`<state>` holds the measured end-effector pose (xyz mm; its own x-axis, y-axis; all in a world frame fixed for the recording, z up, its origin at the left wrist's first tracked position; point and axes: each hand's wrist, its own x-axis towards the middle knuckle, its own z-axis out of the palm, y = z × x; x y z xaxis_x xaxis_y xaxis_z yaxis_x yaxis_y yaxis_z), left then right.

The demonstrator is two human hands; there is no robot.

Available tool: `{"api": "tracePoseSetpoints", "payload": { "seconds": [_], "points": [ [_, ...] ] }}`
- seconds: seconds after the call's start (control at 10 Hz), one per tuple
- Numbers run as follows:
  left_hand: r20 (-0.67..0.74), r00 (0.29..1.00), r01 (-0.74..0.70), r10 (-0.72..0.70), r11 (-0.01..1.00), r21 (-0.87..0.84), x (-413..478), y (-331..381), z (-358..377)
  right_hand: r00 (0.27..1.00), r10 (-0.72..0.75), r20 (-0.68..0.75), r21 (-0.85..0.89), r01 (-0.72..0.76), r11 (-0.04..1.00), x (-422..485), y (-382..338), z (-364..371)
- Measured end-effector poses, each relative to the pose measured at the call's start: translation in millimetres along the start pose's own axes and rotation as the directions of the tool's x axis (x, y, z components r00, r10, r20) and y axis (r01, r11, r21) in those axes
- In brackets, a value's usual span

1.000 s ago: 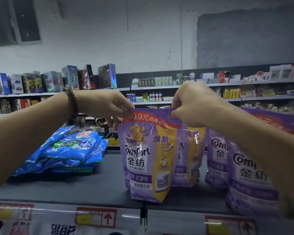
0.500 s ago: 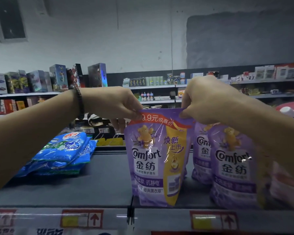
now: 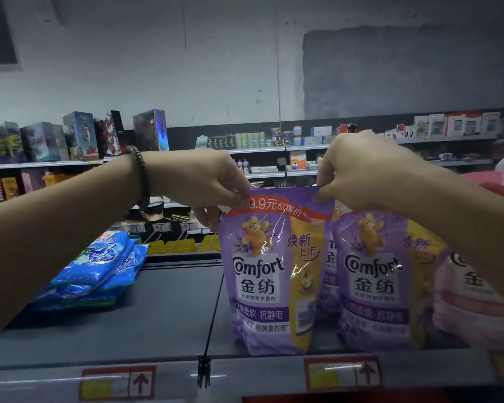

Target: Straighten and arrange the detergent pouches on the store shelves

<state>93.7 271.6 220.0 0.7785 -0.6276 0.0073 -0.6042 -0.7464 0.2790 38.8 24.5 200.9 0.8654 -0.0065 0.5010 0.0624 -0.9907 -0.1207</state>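
While pouch (image 3: 262,286) stands upright | left hand (image 3: 204,181), right hand (image 3: 358,170) pinch top corners

1. The left hand (image 3: 204,184), its arm reaching in from the frame's left edge, pinches the purple pouch (image 3: 262,274) at its top left corner.
2. The right hand (image 3: 358,170), knuckles up, pinches the top right corner.

**Shelf layout, quick rundown**

The pouch (image 3: 269,274) stands on the shelf (image 3: 157,315) near its front edge, right behind the price rail (image 3: 259,373). A second pouch (image 3: 373,280) sits just beside it on the right, with a third pouch (image 3: 329,257) tucked behind the two. The bags (image 3: 99,271) lie stacked well off to the left. The left hand (image 3: 198,181) and right hand (image 3: 358,170) pinch the pouch's top corners.
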Motion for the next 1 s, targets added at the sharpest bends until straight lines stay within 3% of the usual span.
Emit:
{"api": "tracePoseSetpoints", "payload": {
  "seconds": [0.3,0.6,0.8,1.0],
  "points": [
    [-0.009,0.999,-0.031,0.032,0.998,0.048,-3,-5,3,0.998,-0.052,0.019,0.043,0.051,0.998,3,7,4],
    [-0.207,0.971,-0.106,0.121,0.991,0.083,-17,-12,21,0.985,-0.099,-0.143,0.111,0.116,0.987,-10,11,5],
    [-0.502,0.845,-0.138,0.181,0.983,0.122,-32,-28,42,0.931,-0.080,-0.356,0.233,0.172,0.957,-36,0,15],
    [-0.697,0.681,-0.248,0.226,0.966,0.071,-53,-42,57,0.929,-0.038,-0.369,0.414,0.201,0.888,-59,-26,25]
  ]
}}
